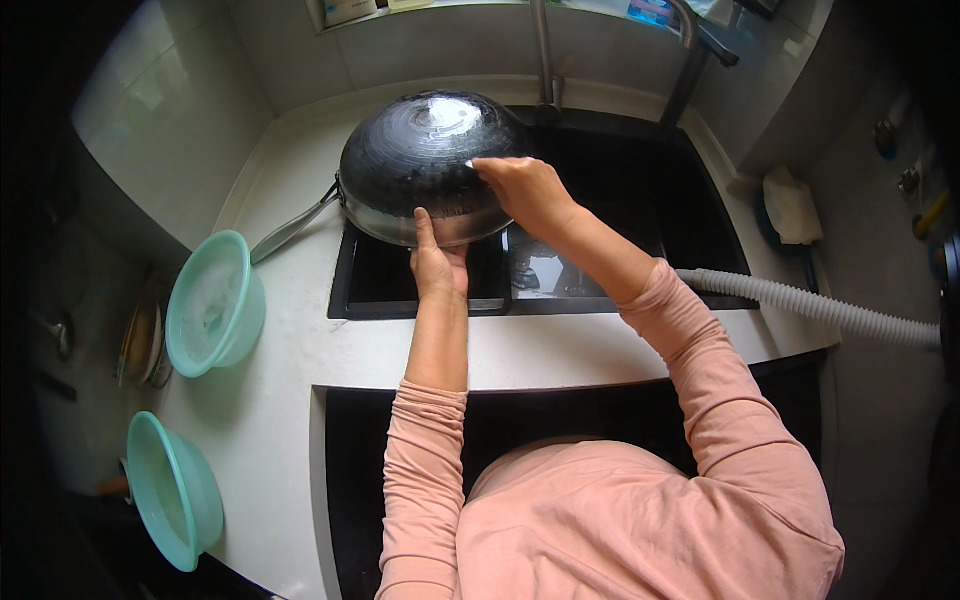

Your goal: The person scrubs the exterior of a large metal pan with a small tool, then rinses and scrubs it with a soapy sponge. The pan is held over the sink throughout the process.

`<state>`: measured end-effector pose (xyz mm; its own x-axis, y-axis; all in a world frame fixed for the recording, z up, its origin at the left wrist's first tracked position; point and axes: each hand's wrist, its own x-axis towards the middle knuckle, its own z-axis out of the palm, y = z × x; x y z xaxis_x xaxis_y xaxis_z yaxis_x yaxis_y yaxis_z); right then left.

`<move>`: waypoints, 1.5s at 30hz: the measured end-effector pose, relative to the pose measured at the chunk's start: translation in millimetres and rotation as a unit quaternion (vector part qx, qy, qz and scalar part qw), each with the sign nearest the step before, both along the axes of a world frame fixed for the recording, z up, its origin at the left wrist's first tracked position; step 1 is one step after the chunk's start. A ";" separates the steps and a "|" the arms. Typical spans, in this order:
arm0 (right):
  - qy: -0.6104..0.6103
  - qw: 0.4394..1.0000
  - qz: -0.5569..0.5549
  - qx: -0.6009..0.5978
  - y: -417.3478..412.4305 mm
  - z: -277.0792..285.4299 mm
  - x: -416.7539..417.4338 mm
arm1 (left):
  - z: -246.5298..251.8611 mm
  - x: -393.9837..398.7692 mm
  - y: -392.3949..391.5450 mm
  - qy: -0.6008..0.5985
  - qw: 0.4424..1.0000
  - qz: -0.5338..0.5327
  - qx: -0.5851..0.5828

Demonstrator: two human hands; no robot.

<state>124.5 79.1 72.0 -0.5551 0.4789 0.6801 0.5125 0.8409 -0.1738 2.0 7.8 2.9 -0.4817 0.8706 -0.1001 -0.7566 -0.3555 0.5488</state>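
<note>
A metal wok (420, 157) is tipped over the black double sink (712, 217), its dark, scratched underside facing up. Its handle (294, 226) points left over the counter. My left hand (441, 262) grips the near rim, with the thumb on the outer wall and the other fingers hidden beneath. Against the wok's right side, my right hand (529, 184) pinches a small whitish object (470, 163), mostly covered by my fingers; I cannot tell what it is.
Left on the white counter (285, 352) stand a green basin (255, 300) of sudsy water and a second green basin (202, 487). Behind the sink rises a faucet (545, 60). A white corrugated hose (810, 304) crosses the right edge, near a cloth (793, 206).
</note>
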 end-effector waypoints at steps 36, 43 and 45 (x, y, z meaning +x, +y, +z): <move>-0.129 0.990 -0.027 0.042 -37.3 10.1 -53.5 | -5.3 -2.0 0.1 -0.017 0.999 -0.018 0.036; -0.156 0.987 -0.033 0.024 -35.9 14.5 -56.7 | 0.4 2.4 -2.3 -0.026 0.999 0.008 0.037; -0.129 0.990 -0.018 0.052 -32.9 14.9 -58.6 | -1.1 1.4 -1.6 -0.028 0.999 -0.004 0.030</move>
<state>65.9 46.2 86.9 -0.7013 0.4363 0.5637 0.5581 0.8281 0.0533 3.4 6.1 1.7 -0.4698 0.8797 -0.0733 -0.7884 -0.3807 0.4832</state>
